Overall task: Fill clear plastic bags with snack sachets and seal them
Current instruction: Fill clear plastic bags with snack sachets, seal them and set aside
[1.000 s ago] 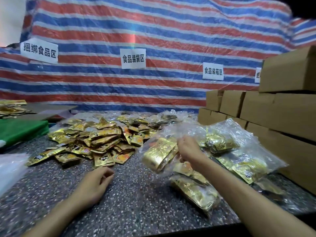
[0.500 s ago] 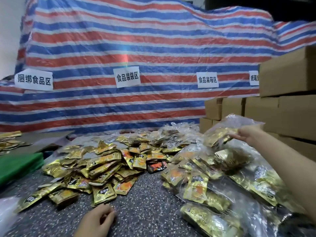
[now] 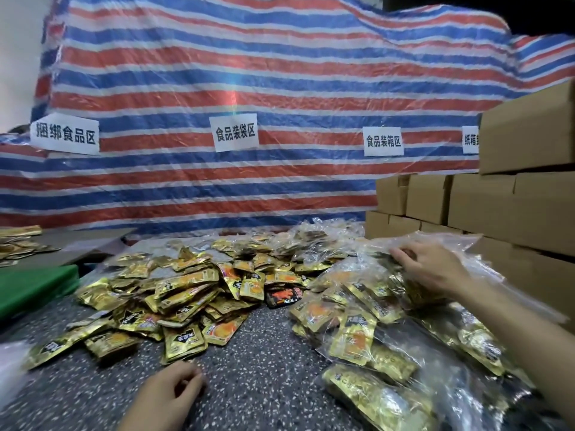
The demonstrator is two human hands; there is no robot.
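Here's the filled bag [image 3: 357, 276], clear plastic stuffed with gold sachets, sitting at three o'clock on top of a heap of other filled bags [image 3: 367, 337] that runs down to five o'clock. The right hand [image 3: 432, 269] is on it from the right, fingers curled down into the crinkled plastic and gripping the top of the bag. The left hand [image 3: 174, 390] is at six o'clock, low on the speckled table [image 3: 264, 368], fingers loosely curled, nothing in it.

Just left of the bags, from nine o'clock through the centre, is the loose pile of gold sachets [image 3: 186, 290], overlapping every which way. One black and red sachet [image 3: 284, 296] lies at its right edge, between the pile and the bags.

At nine o'clock, on the table's edge, is a green board [image 3: 34, 287], and beyond it a few more gold packets [image 3: 18, 244]. Stacked cardboard boxes [image 3: 497, 206] rise at two to three o'clock. Behind everything, from ten to two o'clock, hangs a red, white and blue striped tarpaulin [image 3: 249, 73] with white paper signs [image 3: 235, 132] stuck on it.
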